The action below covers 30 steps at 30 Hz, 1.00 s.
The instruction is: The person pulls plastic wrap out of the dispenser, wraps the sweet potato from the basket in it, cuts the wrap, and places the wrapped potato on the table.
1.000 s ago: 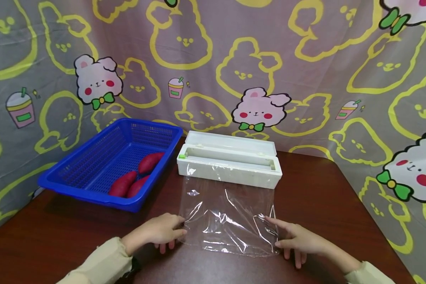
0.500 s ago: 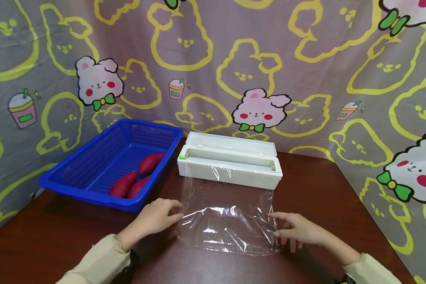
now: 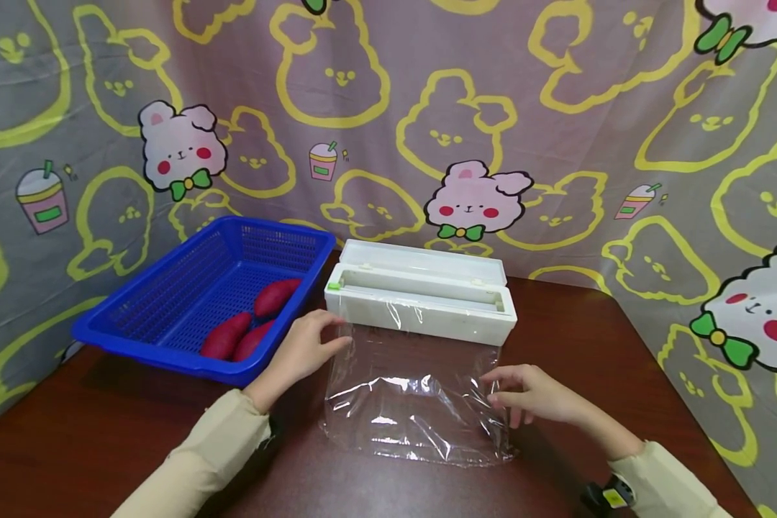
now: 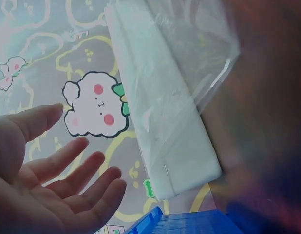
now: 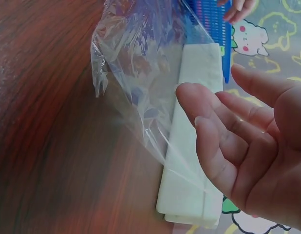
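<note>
A sheet of clear plastic wrap (image 3: 414,410) runs from the front of a white wrap dispenser (image 3: 421,316) toward me and lies wrinkled on the table. Its lid stands open at the back. My left hand (image 3: 306,345) is by the sheet's left edge, just below the dispenser's left end; in the left wrist view its fingers (image 4: 87,170) are loosely spread with nothing in them. At the sheet's right edge is my right hand (image 3: 536,392), overlapping the film in the head view. The right wrist view shows its fingers (image 5: 216,156) loosely bent and holding nothing.
A blue plastic basket (image 3: 168,356) stands at the left with a few red sweet potatoes (image 3: 226,335) inside. A small green piece (image 3: 334,286) sits at the dispenser's left corner. Behind the brown table (image 3: 576,324) hangs a patterned curtain (image 3: 362,86).
My left hand has moved away from me along the sheet's left edge, up toward the dispenser. My right hand has shifted slightly the same way. The film's front part has settled with changed wrinkles.
</note>
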Motion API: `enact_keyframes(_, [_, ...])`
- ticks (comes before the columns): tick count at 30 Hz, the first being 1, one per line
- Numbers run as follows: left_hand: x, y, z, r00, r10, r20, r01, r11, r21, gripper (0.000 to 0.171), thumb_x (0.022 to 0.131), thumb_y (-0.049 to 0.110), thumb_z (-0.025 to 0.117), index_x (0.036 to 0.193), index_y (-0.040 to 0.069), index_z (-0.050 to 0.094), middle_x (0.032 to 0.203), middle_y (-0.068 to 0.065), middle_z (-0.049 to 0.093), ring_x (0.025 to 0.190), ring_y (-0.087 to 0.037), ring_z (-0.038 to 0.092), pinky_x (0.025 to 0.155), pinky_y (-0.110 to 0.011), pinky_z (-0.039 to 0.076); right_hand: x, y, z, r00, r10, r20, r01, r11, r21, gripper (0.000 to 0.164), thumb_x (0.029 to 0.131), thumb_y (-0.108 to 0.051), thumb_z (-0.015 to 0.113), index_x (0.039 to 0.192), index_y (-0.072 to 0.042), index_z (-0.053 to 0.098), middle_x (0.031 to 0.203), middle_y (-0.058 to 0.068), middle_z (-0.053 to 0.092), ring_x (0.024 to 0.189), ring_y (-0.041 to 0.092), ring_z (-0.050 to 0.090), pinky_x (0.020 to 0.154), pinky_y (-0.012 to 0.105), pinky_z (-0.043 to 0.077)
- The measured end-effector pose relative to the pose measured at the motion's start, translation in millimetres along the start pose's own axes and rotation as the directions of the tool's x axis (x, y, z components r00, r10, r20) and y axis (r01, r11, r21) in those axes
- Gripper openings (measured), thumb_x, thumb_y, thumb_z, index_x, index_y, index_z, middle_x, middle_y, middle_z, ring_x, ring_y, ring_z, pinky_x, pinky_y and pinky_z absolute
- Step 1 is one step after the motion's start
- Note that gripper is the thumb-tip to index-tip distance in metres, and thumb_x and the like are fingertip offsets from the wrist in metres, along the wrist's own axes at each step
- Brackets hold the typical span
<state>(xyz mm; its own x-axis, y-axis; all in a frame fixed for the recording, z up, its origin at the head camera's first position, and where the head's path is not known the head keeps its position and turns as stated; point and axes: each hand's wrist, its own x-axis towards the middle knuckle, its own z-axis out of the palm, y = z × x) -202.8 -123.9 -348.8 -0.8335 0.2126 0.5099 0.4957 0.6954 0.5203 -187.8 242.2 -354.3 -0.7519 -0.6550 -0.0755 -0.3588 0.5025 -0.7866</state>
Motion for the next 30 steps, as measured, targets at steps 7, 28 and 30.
enact_keyframes(7, [20.3, -4.5, 7.7, 0.996, 0.003, -0.086, -0.005, 1.000, -0.022, 0.029, 0.071, 0.012, 0.075, 0.092, -0.004, 0.065, 0.096, -0.016, 0.062, 0.096, -0.030, 0.056, 0.084, -0.039, 0.041, 6.6, -1.8, 0.1, 1.000, -0.028, 0.013, 0.028, 1.000, 0.009, 0.035, 0.088, -0.014, 0.056, 0.113, 0.010, 0.052, 0.075, 0.018, 0.061, 0.050, 0.020, 0.060, 0.041, 0.031, 0.047])
enact_keyframes(28, [54.8, -20.2, 33.7, 0.996, -0.058, -0.071, 0.057, 0.998, -0.019, 0.031, 0.072, 0.014, 0.073, 0.096, -0.005, 0.064, 0.105, -0.020, 0.060, 0.104, -0.035, 0.048, 0.091, -0.042, 0.033, 25.0, -5.6, -2.6, 0.997, -0.075, -0.020, 0.077, 0.992, 0.103, 0.031, 0.090, -0.008, 0.052, 0.114, 0.011, 0.051, 0.079, 0.026, 0.060, 0.054, 0.032, 0.059, 0.047, 0.041, 0.049])
enact_keyframes(30, [55.4, -19.1, 33.1, 0.996, -0.064, -0.062, 0.063, 0.998, -0.009, 0.033, 0.073, 0.015, 0.073, 0.097, -0.005, 0.064, 0.106, -0.019, 0.059, 0.105, -0.034, 0.048, 0.092, -0.042, 0.033, 25.1, -4.4, -3.3, 0.997, -0.074, -0.026, 0.076, 0.993, 0.095, 0.031, 0.090, -0.008, 0.053, 0.114, 0.011, 0.051, 0.079, 0.026, 0.060, 0.054, 0.031, 0.060, 0.046, 0.037, 0.049])
